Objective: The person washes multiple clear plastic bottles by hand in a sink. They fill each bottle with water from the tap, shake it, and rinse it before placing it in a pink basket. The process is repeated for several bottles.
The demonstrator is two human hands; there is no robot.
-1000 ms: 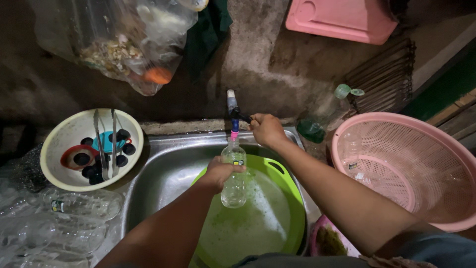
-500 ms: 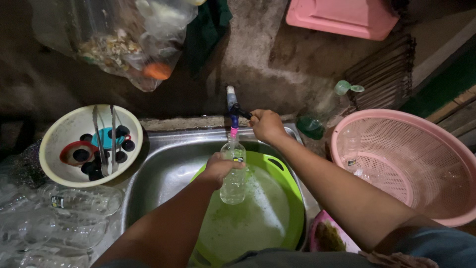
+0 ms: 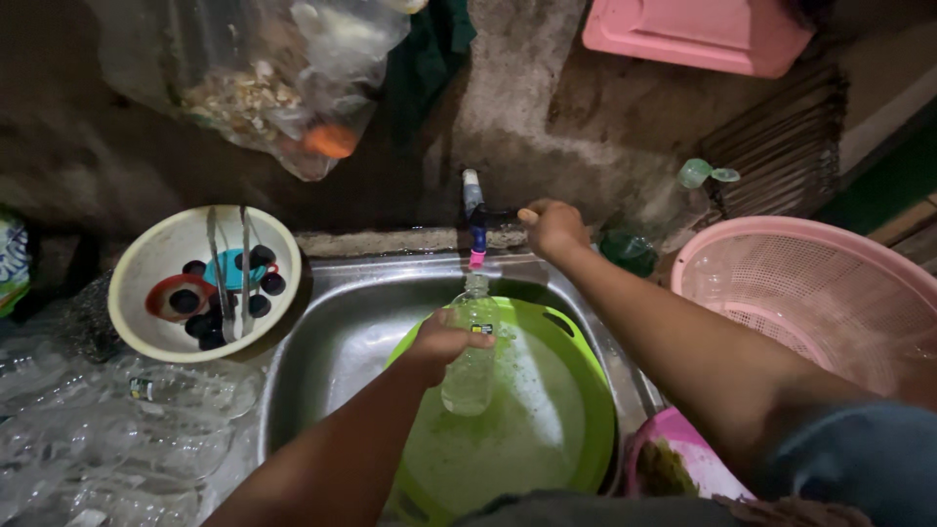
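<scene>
Fingers [image 3: 451, 327] of the left hand [image 3: 444, 342] grip a clear plastic bottle [image 3: 471, 356] upright under the wall tap [image 3: 475, 220], at twelve o'clock over the green plastic basin [image 3: 547, 429], while the right hand [image 3: 553, 227] closes on the tap handle; filling seems underway, and turning it off looks next.

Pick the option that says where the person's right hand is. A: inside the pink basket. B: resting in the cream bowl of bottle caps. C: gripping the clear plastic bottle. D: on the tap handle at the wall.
D: the right hand sits on the handle of the tap at the wall, while the left hand holds the clear plastic bottle under the spout, above the green basin.
</scene>
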